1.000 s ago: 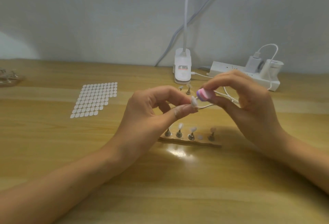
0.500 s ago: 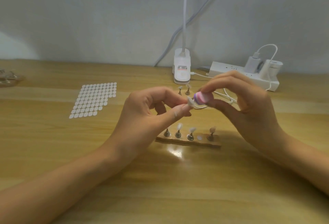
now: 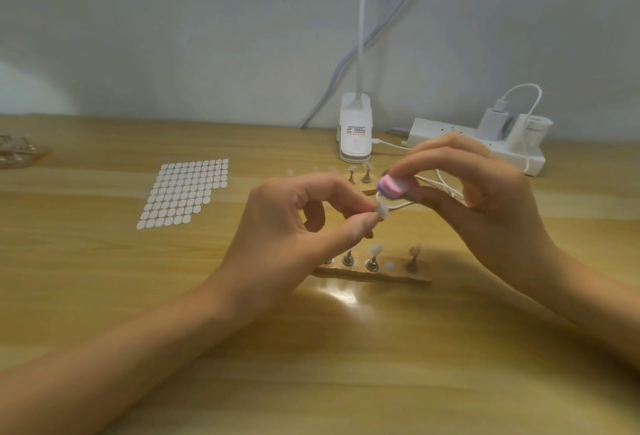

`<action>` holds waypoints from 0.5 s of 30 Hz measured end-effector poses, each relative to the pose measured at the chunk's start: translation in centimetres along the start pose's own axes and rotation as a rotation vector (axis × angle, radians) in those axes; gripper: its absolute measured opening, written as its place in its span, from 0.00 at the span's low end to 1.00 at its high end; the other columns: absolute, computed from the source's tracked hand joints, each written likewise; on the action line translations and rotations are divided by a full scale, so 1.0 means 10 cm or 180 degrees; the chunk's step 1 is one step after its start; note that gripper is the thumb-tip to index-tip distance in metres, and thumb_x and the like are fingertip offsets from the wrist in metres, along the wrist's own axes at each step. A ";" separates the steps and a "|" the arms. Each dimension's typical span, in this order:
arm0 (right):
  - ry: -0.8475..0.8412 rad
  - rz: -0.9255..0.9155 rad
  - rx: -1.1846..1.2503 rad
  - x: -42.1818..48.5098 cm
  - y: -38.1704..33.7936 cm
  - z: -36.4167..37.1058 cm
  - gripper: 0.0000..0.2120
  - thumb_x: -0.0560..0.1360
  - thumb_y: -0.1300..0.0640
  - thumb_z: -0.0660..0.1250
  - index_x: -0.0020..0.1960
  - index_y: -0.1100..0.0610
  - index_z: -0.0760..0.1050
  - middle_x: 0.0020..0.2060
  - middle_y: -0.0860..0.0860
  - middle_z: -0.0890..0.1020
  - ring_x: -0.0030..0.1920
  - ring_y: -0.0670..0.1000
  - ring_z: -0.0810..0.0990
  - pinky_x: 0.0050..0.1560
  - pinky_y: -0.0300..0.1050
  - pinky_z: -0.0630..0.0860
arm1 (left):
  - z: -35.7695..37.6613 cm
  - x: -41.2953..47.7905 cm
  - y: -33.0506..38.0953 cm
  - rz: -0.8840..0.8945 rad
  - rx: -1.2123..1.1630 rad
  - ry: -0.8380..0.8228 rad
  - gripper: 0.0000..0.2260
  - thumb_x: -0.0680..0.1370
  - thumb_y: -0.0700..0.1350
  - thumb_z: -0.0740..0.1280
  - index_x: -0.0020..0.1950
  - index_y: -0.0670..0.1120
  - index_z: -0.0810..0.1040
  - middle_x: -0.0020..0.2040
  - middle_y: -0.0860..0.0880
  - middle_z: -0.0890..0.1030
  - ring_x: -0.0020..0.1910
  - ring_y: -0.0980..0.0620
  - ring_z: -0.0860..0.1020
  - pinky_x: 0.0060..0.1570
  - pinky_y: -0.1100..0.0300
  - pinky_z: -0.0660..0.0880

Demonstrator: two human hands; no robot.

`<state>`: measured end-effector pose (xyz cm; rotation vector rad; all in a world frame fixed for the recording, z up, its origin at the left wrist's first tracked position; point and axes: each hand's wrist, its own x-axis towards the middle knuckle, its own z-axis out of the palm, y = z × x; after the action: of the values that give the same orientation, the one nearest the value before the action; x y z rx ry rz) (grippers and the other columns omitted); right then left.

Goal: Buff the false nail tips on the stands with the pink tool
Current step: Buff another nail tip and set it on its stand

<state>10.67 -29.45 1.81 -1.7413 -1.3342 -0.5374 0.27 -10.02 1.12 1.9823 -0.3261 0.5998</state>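
above the middle of the wooden table (image 3: pixel 104 279), both hands are raised and facing each other. left hand (image 3: pixel 294 227): thumb and forefinger closed in a pinch on a false nail tip (image 3: pixel 382 209), the tip pointing right; whether it sits on a stand cannot be told. right hand (image 3: pixel 485 206): thumb and fingers curled round the pink tool (image 3: pixel 393 186), a small block with a purple layer on its left side, held tilted just above the pinched tip; contact between the two cannot be confirmed, as the area is blurred. on the table below the hands, a brown strip (image 3: pixel 374 275) carries a row of small metal stands (image 3: pixel 372 260) topped with nail tips, partly hidden by the left hand. further stands (image 3: pixel 360 175) sit behind the hands. a sheet of white oval stickers (image 3: pixel 187 192) lies to the left, well apart. at the back edge, against the wall, stand a white clip lamp base (image 3: pixel 355 133) and a white power strip (image 3: pixel 450 137) with a charger plugged in; a white cable (image 3: pixel 433 185) runs behind the right hand.
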 end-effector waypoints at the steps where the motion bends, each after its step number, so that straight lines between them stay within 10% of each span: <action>1: 0.0070 0.0017 0.0031 0.00 0.00 -0.01 0.07 0.77 0.62 0.69 0.55 0.56 0.79 0.49 0.52 0.81 0.52 0.51 0.81 0.53 0.53 0.78 | 0.00 0.00 0.00 -0.0003 -0.0008 0.0022 0.03 0.74 0.47 0.77 0.42 0.54 0.85 0.37 0.58 0.85 0.28 0.57 0.66 0.44 0.49 0.77; 15: 0.0111 -0.0039 -0.0161 0.02 -0.08 -0.02 0.07 0.78 0.60 0.69 0.55 0.56 0.79 0.49 0.52 0.81 0.51 0.50 0.81 0.52 0.52 0.78 | -0.02 -0.01 0.07 0.0160 0.0195 0.0099 0.01 0.72 0.48 0.74 0.42 0.53 0.86 0.35 0.59 0.84 0.25 0.57 0.67 0.38 0.48 0.76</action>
<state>9.98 -29.47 2.36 -1.7578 -1.3179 -0.6104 -0.22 -10.14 1.69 2.0263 -0.3429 0.6792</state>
